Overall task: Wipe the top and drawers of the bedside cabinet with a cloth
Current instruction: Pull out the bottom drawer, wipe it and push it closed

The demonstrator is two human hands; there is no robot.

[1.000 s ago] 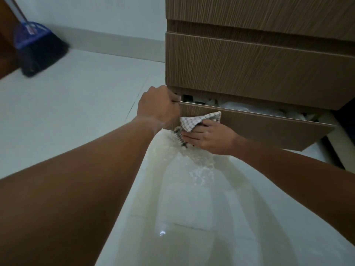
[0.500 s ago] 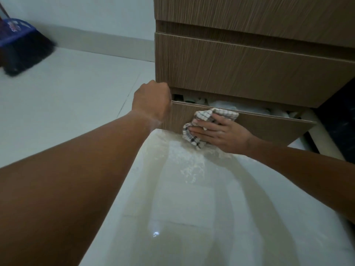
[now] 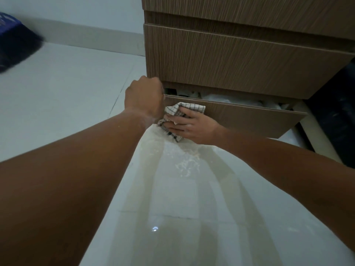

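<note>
**Cloth pressed to the front of the open bottom drawer**

A pale, glossy tiled floor [image 3: 63,96] is filling the lower part of the view, with a white skirting board running along the wall behind and a dark blue broom head [image 3: 13,48] sitting blurred at the far left edge. Whitish dust or powder is lying scattered on the floor just in front of the cabinet.

The wood-grain bedside cabinet [image 3: 240,60] is standing at upper right. Its bottom drawer [image 3: 249,117] is sitting pulled partway out, and pale, crumpled contents are showing in the gap above its front panel; what they are is too dim to tell.

The left hand [image 3: 144,96] is gripping the left top corner of the drawer front, its fingers curled closed over the edge and hidden behind the knuckles. The right hand [image 3: 189,124] is pressing a checked cloth [image 3: 180,112] flat against the left part of the drawer front, just beside the left hand, with its fingers [image 3: 177,122] spread over the bunched fabric and holding it to the panel. The cloth's lower corner is hanging close to the floor.
</note>
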